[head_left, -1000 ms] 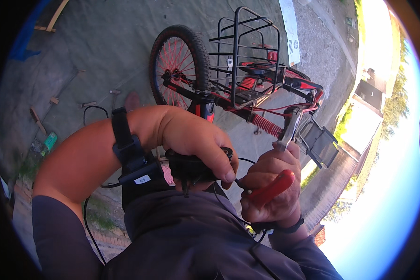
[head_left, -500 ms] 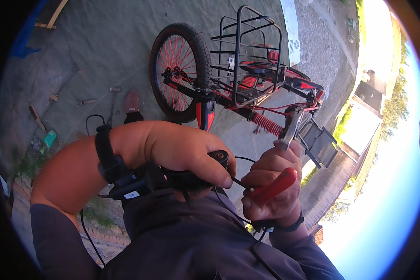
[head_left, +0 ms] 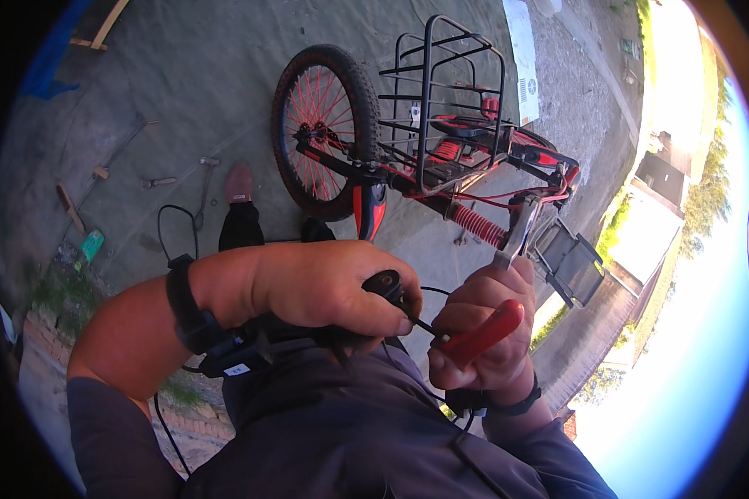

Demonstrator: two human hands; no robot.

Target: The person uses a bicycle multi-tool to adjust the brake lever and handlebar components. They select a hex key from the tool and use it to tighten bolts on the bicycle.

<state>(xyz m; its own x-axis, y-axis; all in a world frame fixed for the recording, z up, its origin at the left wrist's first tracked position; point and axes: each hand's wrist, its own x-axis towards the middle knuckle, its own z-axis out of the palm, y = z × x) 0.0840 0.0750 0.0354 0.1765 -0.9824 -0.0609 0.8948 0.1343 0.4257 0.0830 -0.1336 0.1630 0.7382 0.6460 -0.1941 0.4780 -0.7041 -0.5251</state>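
Observation:
My left hand (head_left: pixel 341 287) is closed around a black rounded part with a small hole (head_left: pixel 385 283), mostly hidden under the fingers. From it a thin black cable (head_left: pixel 425 327) runs across to my right hand (head_left: pixel 484 320). That hand is wrapped round a red-handled hand tool (head_left: pixel 489 331); a silver metal piece (head_left: pixel 514 241) sticks out above the knuckles, and I cannot tell whether the two are one tool. Just beyond both hands stands a black and red bicycle (head_left: pixel 478 229) with a wire front basket (head_left: pixel 429 108).
The bicycle's thick-tyred wheel (head_left: pixel 329 133) is ahead of my left forearm. On the ground at left lie a hammer (head_left: pixel 205 187), a brush-like tool (head_left: pixel 158 181), a wooden-handled tool (head_left: pixel 71 208) and a green packet (head_left: pixel 92 244). A grey chair-like frame (head_left: pixel 567 259) stands right.
My left hand has tilted slightly, and the black part in it has turned a little. My right hand keeps its grip on the red-handled tool. The whole view has shifted slightly.

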